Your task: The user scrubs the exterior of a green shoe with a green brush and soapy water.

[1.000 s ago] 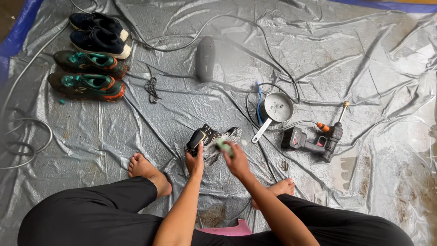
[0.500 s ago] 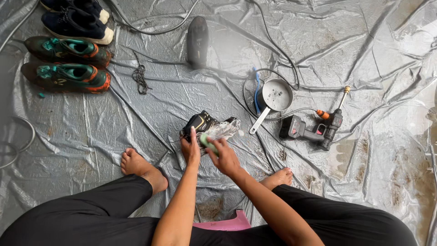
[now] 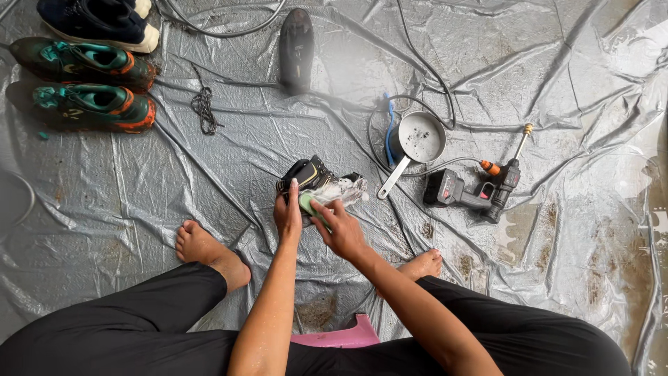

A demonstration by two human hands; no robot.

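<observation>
Black, soapy shoe (image 3: 313, 177): item in hand, held low over the grey plastic sheet (image 3: 543, 63) just ahead of my knees. My left hand (image 3: 287, 216) is clamped around its near end; my right hand (image 3: 341, 230) is closed on a green sponge (image 3: 311, 204) pressed against the foamed side. I judge the shoe light and soft in the upper, stiffer at the sole, and slippery with lather, so the best hold is around the heel or sole edge.

Surroundings:
- Small metal saucepan (image 3: 419, 138), just right of the shoe, handle pointing toward it.
- Cordless sprayer (image 3: 476, 191) with hose, beyond the pan.
- Dark insole (image 3: 296, 49), well ahead.
- Bundle of laces (image 3: 204, 109), left of centre.
- Teal-and-orange shoes (image 3: 87, 87) and a navy shoe (image 3: 97, 21), far left.

Nearest obstruction is the pan handle; hoses loop behind it.
</observation>
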